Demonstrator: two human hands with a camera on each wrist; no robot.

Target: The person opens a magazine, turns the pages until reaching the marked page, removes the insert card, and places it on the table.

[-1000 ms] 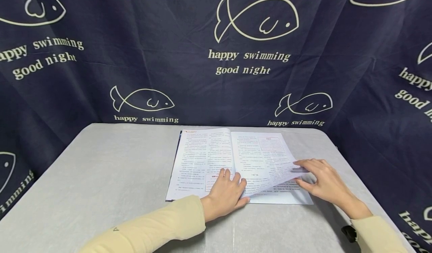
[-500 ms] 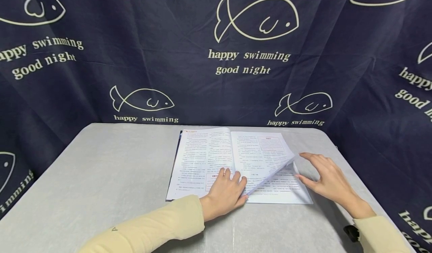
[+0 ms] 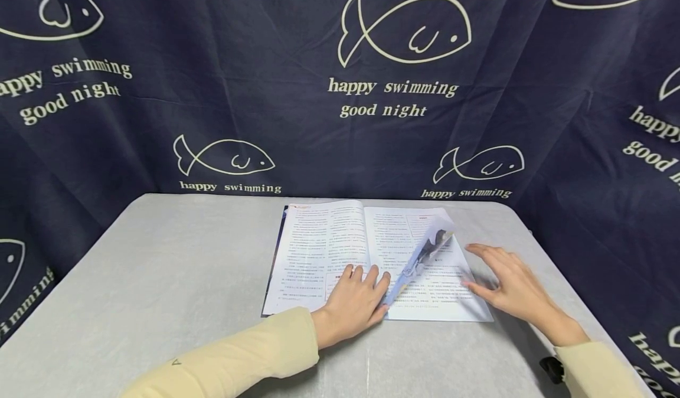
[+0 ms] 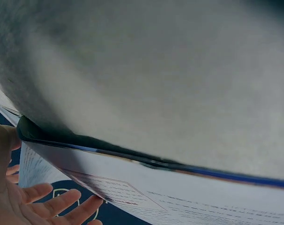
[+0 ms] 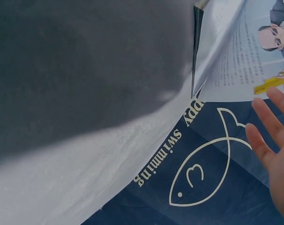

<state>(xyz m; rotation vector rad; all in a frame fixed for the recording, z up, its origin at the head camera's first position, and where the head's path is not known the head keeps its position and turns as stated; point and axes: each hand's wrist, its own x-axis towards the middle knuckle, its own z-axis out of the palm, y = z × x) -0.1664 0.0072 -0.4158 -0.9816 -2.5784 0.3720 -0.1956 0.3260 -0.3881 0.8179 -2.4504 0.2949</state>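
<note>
An open magazine (image 3: 303,247) with printed text lies on the table. My left hand (image 3: 350,303) rests on it near the spine at its lower edge, fingers spread forward. Beside its thumb, a page (image 3: 419,262) of the right half stands lifted and curled, its underside showing a coloured picture. In the right wrist view that page (image 5: 240,65) carries a cartoon figure in dark glasses. My right hand (image 3: 512,283) hovers off the magazine's right edge, thumb and fingers apart, holding nothing. The left wrist view catches the magazine's edge (image 4: 217,176) and the left fingers (image 4: 62,204).
The magazine lies on a grey table (image 3: 175,268) with rounded far corners. Behind and at both sides hangs a dark blue curtain (image 3: 297,91) printed with fish outlines and lettering. A small black object (image 3: 552,368) shows at the right cuff.
The right hand has let go of the page corner and drawn slightly back. The page has lifted and curled toward the spine, uncovering the page beneath. The left hand stays nearly in place.
</note>
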